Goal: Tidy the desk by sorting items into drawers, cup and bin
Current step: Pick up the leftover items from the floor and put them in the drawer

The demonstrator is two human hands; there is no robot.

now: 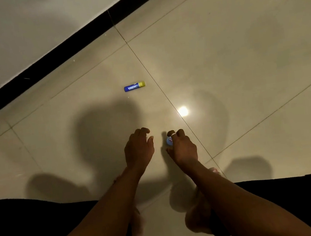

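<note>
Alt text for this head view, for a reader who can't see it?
Seen from above, a person's right hand holds a small blue labelled object above a glossy tiled floor, while the left hand beside it holds nothing. A blue glue stick with a yellow cap lies on the floor ahead, short of a black skirting board.

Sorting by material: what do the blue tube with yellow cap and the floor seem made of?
Blue tube with yellow cap: probably smooth plastic, from its solid colours and printed label. Pale floor: glossy tile, likely ceramic, with grout lines and a reflected light.
</note>
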